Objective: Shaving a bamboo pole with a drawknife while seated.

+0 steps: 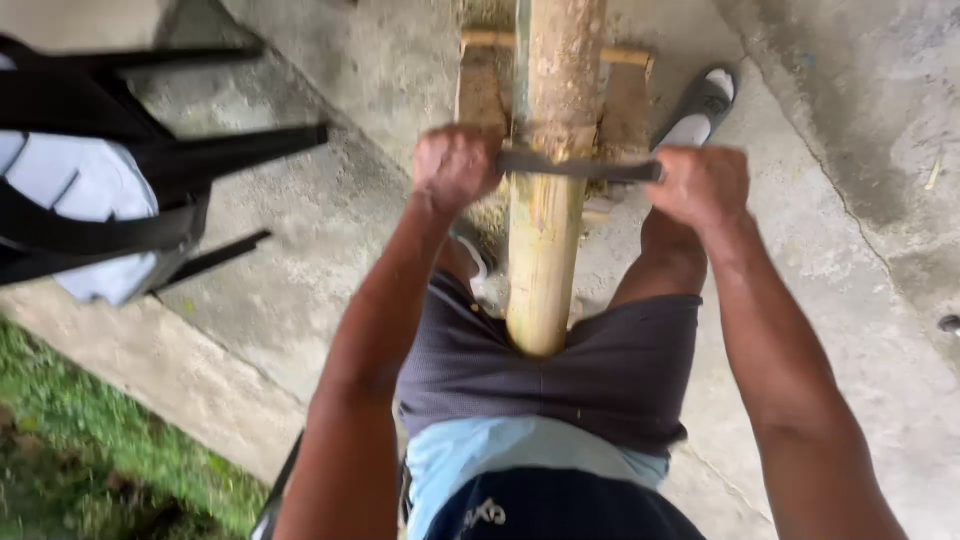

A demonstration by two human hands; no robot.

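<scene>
While both fists are clenched on the ends of a flat dark blade (578, 166), the left hand (455, 166) and the right hand (703, 185) hold it crosswise against a thick bamboo pole (545, 215). The step in hand looks like scraping the pole's skin; an even stroke along its length would call for both wrists to stay level. Yellowish near the lap and rougher, brown-flecked farther up, the pole runs from between the thighs to a wooden rest (482, 82) on the concrete floor (330, 210). A sandalled foot (700, 110) stands beside that rest, and a black plastic chair (110, 160) is at the floor's left edge by the grass (90, 450).
</scene>
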